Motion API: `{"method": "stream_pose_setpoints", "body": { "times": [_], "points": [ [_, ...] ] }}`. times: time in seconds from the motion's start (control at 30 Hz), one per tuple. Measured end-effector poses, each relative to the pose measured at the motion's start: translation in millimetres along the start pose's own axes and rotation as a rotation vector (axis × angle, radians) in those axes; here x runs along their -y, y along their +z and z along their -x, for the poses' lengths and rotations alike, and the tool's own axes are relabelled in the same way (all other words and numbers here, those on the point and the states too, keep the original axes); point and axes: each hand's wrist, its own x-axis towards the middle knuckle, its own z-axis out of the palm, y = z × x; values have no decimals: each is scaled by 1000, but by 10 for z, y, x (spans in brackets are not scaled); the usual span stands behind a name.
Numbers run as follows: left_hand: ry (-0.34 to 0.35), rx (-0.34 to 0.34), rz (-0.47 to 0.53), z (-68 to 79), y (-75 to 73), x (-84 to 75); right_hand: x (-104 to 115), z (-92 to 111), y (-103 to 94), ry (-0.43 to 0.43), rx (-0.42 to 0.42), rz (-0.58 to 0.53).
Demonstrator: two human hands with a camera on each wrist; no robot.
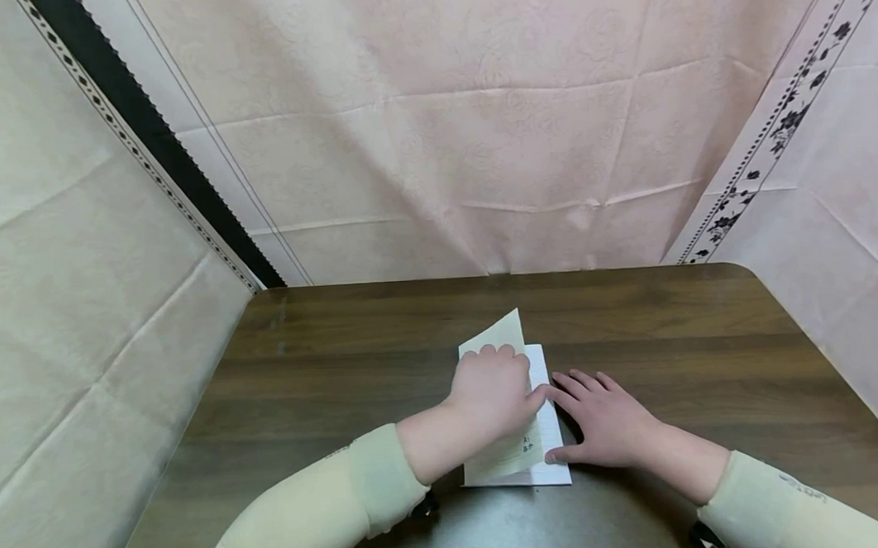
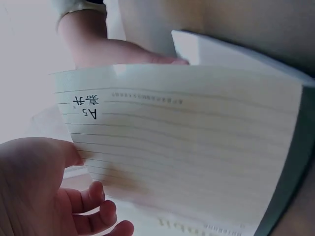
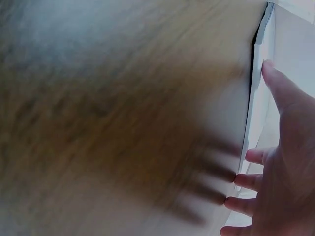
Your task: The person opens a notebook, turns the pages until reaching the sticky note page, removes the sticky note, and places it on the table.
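A notebook [image 1: 549,417] with lined white pages lies on the table, right of centre. One off-white lined leaf [image 1: 496,337] stands partly raised over its left side. Small printed characters and "A5" show on that leaf [image 2: 197,142] in the left wrist view. My left hand [image 1: 493,387] rests against the leaf, fingers loosely bent; its thumb [image 2: 73,153] touches the leaf's edge, with a gap between thumb and fingers. At the notebook's right edge, my right hand [image 1: 611,422] has its fingers spread, the thumb [image 3: 275,81] touching the paper.
The brown wooden table [image 1: 339,354] extends around the notebook on every side. Pale patterned cloth [image 1: 439,141] hangs behind the table, with more cloth at the left [image 1: 77,326] and right [image 1: 854,227]. A dark strip [image 2: 290,172] borders the leaf in the left wrist view.
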Motion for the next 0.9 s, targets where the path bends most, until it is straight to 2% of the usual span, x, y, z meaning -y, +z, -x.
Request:
{"method": "stream_pose_setpoints", "body": {
  "times": [0.27,0.43,0.6,0.8,0.9],
  "points": [
    [-19,-94,15,209,-176,311,-19,-6,30,15,23,-18],
    [20,-118,43,357,-250,567,-13,-13,21,19,37,-23],
    [59,-87,-18,509,-285,834,-12,-12,35,20,38,-24],
    [24,-25,-103,702,-300,1128,5,-13,37,19,35,-16],
    [10,14,-122,774,-277,1227,17,-14,31,21,33,-15]
  ]
}}
